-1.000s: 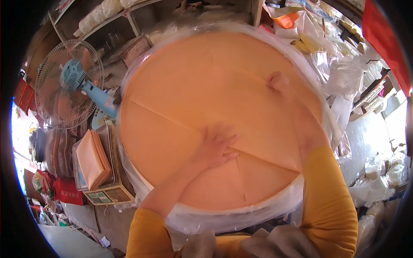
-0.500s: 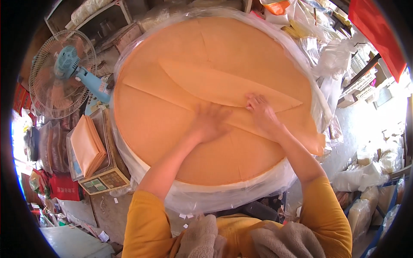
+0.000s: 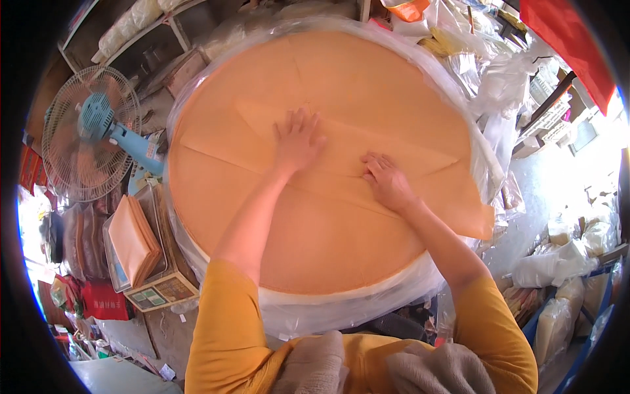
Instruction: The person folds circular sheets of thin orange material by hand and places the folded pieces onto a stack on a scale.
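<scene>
A wide round stack of thin orange-tan sheets (image 3: 328, 256), like large flat pancakes, lies in front of me. Its top sheet (image 3: 394, 141) is partly folded across the middle, with crease lines to the left and right and a loose corner hanging past the right rim. My left hand (image 3: 300, 143) lies flat on the folded part, fingers spread. To its right, my right hand (image 3: 389, 184) rests by the fold with its fingers bent and closed on the sheet; the fingertips are partly hidden.
Clear plastic film (image 3: 315, 315) wraps the stack's rim. Left of it stand a blue desk fan (image 3: 98, 118) and a tray (image 3: 156, 197) holding folded orange-tan sheets (image 3: 134, 236) above a box (image 3: 161, 285). Plastic bags (image 3: 502, 85) crowd the far right; a red cloth (image 3: 571, 46) hangs there.
The raised flap of the top sheet now lies flatter. My left hand has moved away from me and slightly left; my right hand has come a little nearer and left.
</scene>
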A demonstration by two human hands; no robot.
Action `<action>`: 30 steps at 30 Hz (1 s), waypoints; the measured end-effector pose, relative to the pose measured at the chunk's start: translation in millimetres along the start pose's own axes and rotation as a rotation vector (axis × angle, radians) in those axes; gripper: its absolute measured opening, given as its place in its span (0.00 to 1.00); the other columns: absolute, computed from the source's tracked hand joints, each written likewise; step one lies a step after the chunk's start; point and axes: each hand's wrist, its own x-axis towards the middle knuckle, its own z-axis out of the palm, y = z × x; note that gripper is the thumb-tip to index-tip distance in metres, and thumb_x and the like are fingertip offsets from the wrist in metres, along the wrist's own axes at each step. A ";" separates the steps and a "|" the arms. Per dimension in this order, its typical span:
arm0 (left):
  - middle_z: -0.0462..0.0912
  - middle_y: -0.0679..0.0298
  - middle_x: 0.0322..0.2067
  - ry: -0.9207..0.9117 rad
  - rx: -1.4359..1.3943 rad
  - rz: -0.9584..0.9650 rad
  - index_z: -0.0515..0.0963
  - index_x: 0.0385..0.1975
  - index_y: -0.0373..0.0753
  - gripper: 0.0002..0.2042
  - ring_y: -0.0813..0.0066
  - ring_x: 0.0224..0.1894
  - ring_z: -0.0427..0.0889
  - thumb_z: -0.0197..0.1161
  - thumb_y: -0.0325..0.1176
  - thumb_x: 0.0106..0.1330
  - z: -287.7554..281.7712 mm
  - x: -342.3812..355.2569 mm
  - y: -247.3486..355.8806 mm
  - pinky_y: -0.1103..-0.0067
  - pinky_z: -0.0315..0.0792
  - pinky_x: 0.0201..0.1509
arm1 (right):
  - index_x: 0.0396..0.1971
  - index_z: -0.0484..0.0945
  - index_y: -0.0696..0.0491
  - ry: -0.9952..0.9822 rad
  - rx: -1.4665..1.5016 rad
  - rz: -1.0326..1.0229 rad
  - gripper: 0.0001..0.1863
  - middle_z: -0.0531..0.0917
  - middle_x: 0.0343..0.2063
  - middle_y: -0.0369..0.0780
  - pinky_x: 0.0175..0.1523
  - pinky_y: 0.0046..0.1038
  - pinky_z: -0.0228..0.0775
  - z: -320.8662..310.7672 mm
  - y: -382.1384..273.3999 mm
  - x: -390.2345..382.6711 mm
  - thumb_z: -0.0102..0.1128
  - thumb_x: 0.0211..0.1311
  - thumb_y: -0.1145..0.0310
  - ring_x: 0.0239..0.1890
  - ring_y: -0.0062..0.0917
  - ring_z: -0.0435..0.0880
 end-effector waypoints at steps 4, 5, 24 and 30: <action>0.35 0.66 0.73 -0.379 0.085 -0.138 0.43 0.71 0.60 0.35 0.51 0.73 0.31 0.40 0.64 0.66 -11.2 13.2 15.3 0.46 0.32 0.69 | 0.45 0.74 0.58 -0.184 0.129 0.099 0.15 0.76 0.51 0.46 0.65 0.38 0.58 -15.6 3.1 5.1 0.57 0.59 0.69 0.60 0.41 0.70; 0.35 0.66 0.73 -0.395 0.101 -0.149 0.44 0.71 0.60 0.35 0.50 0.73 0.31 0.40 0.65 0.66 -11.0 12.9 16.3 0.45 0.31 0.69 | 0.50 0.72 0.56 -0.143 0.002 0.040 0.18 0.73 0.55 0.45 0.66 0.42 0.54 -18.2 4.4 11.7 0.55 0.61 0.65 0.62 0.42 0.66; 0.51 0.62 0.70 -0.508 -0.126 0.381 0.60 0.66 0.56 0.29 0.59 0.73 0.44 0.53 0.54 0.65 -4.7 -68.2 35.5 0.49 0.38 0.70 | 0.41 0.79 0.51 -0.198 -0.288 0.388 0.12 0.79 0.45 0.42 0.51 0.34 0.70 -117.7 85.1 -42.7 0.52 0.61 0.67 0.49 0.37 0.76; 0.63 0.57 0.64 -0.129 -0.020 0.334 0.68 0.59 0.40 0.22 0.59 0.68 0.58 0.54 0.28 0.63 -9.7 -80.6 -23.5 0.67 0.56 0.69 | 0.45 0.77 0.56 -0.601 0.000 0.508 0.15 0.78 0.47 0.46 0.53 0.36 0.71 -105.0 15.1 -37.0 0.51 0.57 0.77 0.48 0.37 0.79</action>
